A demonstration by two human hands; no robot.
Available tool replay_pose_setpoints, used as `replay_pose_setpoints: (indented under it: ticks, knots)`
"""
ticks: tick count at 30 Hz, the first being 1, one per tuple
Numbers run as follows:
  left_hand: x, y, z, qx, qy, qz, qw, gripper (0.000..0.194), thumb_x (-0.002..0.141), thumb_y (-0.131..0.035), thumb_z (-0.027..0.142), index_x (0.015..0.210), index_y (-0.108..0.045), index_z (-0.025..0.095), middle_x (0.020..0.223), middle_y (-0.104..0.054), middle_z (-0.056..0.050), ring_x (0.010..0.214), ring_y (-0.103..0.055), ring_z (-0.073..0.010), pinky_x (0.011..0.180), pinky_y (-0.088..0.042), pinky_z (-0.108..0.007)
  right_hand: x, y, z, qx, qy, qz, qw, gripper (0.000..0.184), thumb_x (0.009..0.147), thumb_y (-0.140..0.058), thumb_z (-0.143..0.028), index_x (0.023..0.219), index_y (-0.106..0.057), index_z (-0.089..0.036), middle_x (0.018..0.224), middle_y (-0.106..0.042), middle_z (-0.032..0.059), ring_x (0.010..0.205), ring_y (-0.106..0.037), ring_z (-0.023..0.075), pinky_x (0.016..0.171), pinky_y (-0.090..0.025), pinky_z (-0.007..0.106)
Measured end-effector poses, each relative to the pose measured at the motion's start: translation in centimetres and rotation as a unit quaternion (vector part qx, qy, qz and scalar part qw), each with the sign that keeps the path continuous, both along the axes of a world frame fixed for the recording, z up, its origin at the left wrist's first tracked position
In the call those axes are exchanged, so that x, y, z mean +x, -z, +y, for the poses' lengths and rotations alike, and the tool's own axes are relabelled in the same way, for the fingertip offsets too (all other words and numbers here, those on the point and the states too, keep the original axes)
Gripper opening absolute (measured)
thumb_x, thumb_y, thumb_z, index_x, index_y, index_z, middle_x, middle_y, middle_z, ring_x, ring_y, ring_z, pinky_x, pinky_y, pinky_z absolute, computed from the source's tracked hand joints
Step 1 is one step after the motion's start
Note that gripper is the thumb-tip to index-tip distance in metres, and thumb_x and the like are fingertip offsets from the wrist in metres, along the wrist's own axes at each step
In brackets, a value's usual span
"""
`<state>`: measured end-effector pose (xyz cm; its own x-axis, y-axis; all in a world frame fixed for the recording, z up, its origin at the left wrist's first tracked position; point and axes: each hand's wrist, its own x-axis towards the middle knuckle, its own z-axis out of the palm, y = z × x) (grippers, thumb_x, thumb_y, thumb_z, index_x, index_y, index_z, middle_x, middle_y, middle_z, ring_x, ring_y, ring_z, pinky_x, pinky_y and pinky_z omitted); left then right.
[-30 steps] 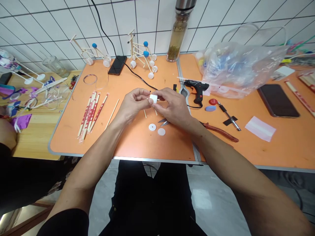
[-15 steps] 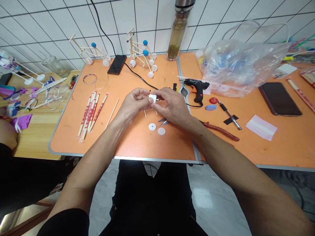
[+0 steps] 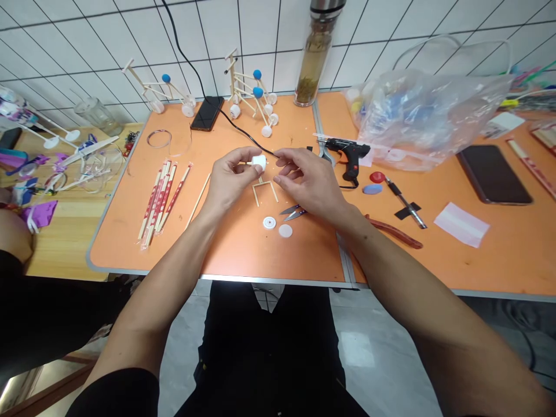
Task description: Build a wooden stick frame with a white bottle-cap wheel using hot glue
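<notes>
My left hand (image 3: 232,176) pinches a small white piece (image 3: 259,162) with a rounded edge between thumb and fingers; its exact kind is unclear. My right hand (image 3: 306,179) is a little to the right of it, thumb and fingers apart, with nothing visible in them. Below and between the hands is a small frame of thin wooden sticks (image 3: 262,185), its two legs pointing toward me. Closer to me lie a white ribbed wheel (image 3: 269,223) and a pale flat disc (image 3: 285,231). The scissors (image 3: 293,212) show their blades under my right hand.
Wrapped chopsticks (image 3: 158,200) lie left, beside a bare stick (image 3: 197,201). Stick models with blue balls (image 3: 257,92) stand by the wall near a phone (image 3: 207,113) and a tea bottle (image 3: 310,69). A glue gun (image 3: 347,153), pliers (image 3: 395,231) and a plastic bag (image 3: 425,121) are right.
My right hand has come off the white piece and moved slightly right. My left hand has shifted the piece up and left, and more of the stick frame shows.
</notes>
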<state>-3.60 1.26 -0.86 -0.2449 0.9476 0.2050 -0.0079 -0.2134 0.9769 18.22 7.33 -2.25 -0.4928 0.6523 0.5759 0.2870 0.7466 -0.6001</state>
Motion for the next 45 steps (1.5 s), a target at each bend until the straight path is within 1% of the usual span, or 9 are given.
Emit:
replay_pose_setpoints:
  ticks: [5, 10, 14, 18, 22, 27, 33, 38, 45]
  knots:
    - [1.3, -0.1, -0.4, 0.013, 0.037, -0.002, 0.999, 0.039, 0.072, -0.098, 0.025, 0.108, -0.083, 0.023, 0.101, -0.081, 0.000, 0.082, -0.078, -0.0153, 0.081, -0.069, -0.030, -0.4, 0.0, -0.9, 0.050, -0.002, 0.002, 0.999, 0.038, 0.102, -0.079, -0.033, 0.140, -0.075, -0.030, 0.133, -0.081, 0.0088, 0.107, -0.077, 0.0282, 0.093, -0.067, 0.045]
    - [2.2, -0.3, -0.9, -0.010, 0.049, -0.038, 0.998, 0.039, 0.076, -0.101, 0.033, 0.106, -0.080, 0.023, 0.101, -0.081, -0.002, 0.094, -0.081, -0.0187, 0.088, -0.070, -0.032, -0.8, 0.4, -1.1, 0.072, 0.004, 0.016, 0.997, 0.024, 0.105, -0.074, -0.028, 0.129, -0.077, -0.028, 0.121, -0.082, 0.0082, 0.108, -0.077, 0.0273, 0.094, -0.064, 0.043]
    - [2.4, -0.2, -1.1, -0.035, 0.058, -0.051, 0.996, 0.050, 0.071, -0.109, 0.045, 0.103, -0.078, 0.023, 0.100, -0.083, -0.002, 0.092, -0.078, -0.0173, 0.087, -0.068, -0.031, -1.0, 0.7, -0.9, 0.104, 0.019, 0.027, 0.994, 0.020, 0.103, -0.071, -0.024, 0.122, -0.077, -0.027, 0.112, -0.081, 0.0075, 0.102, -0.076, 0.0266, 0.088, -0.062, 0.041]
    - [2.0, -0.3, -1.0, -0.033, 0.083, -0.051, 0.995, 0.056, 0.066, -0.113, 0.043, 0.104, -0.079, 0.022, 0.102, -0.086, -0.003, 0.091, -0.080, -0.0170, 0.087, -0.066, -0.030, -0.8, 0.6, -0.7, 0.126, 0.006, 0.042, 0.991, 0.017, 0.103, -0.071, -0.026, 0.119, -0.077, -0.025, 0.107, -0.081, 0.0072, 0.097, -0.076, 0.0261, 0.084, -0.061, 0.040]
    - [1.6, -0.8, -1.1, -0.052, 0.101, -0.055, 0.992, 0.056, 0.065, -0.114, 0.043, 0.103, -0.080, 0.020, 0.099, -0.087, -0.004, 0.089, -0.081, -0.0175, 0.087, -0.067, -0.030, -0.6, 0.5, -0.6, 0.121, 0.003, 0.024, 0.992, 0.016, 0.105, -0.072, -0.032, 0.119, -0.078, -0.026, 0.105, -0.081, 0.0070, 0.095, -0.076, 0.0262, 0.084, -0.061, 0.041]
    - [1.8, -1.0, -1.3, -0.071, 0.084, -0.070, 0.991, 0.057, 0.062, -0.115, 0.047, 0.101, -0.083, 0.020, 0.093, -0.087, -0.004, 0.083, -0.080, -0.0167, 0.083, -0.068, -0.030, -0.7, 0.6, -0.6, 0.130, -0.002, 0.035, 0.991, 0.020, 0.113, -0.069, -0.041, 0.119, -0.079, -0.025, 0.103, -0.082, 0.0068, 0.093, -0.076, 0.0247, 0.083, -0.060, 0.040]
    - [1.9, -0.9, -1.2, -0.087, 0.070, -0.099, 0.989, 0.059, 0.061, -0.115, 0.050, 0.099, -0.082, 0.019, 0.088, -0.086, -0.002, 0.079, -0.080, -0.0151, 0.081, -0.069, -0.029, -1.0, 1.1, -0.6, 0.120, -0.002, 0.026, 0.992, 0.022, 0.112, -0.071, -0.040, 0.127, -0.077, -0.025, 0.111, -0.083, 0.0083, 0.100, -0.077, 0.0268, 0.089, -0.062, 0.042]
    - [2.1, -1.1, -1.4, -0.096, 0.061, -0.092, 0.989, 0.061, 0.060, -0.115, 0.053, 0.097, -0.081, 0.019, 0.088, -0.086, -0.002, 0.079, -0.081, -0.0156, 0.077, -0.068, -0.027, -0.9, 1.0, -0.7, 0.118, 0.005, 0.030, 0.993, 0.020, 0.113, -0.070, -0.042, 0.123, -0.078, -0.026, 0.109, -0.083, 0.0073, 0.100, -0.077, 0.0268, 0.089, -0.062, 0.042]
    - [1.7, -1.3, -1.4, -0.128, 0.082, -0.085, 0.985, 0.050, 0.077, -0.106, 0.058, 0.100, -0.082, 0.020, 0.096, -0.087, -0.004, 0.084, -0.084, -0.0160, 0.076, -0.069, -0.025, -0.4, 0.8, -0.6, 0.088, 0.003, 0.000, 0.996, 0.031, 0.112, -0.072, -0.053, 0.125, -0.079, -0.026, 0.110, -0.084, 0.0092, 0.098, -0.076, 0.0283, 0.092, -0.062, 0.045]
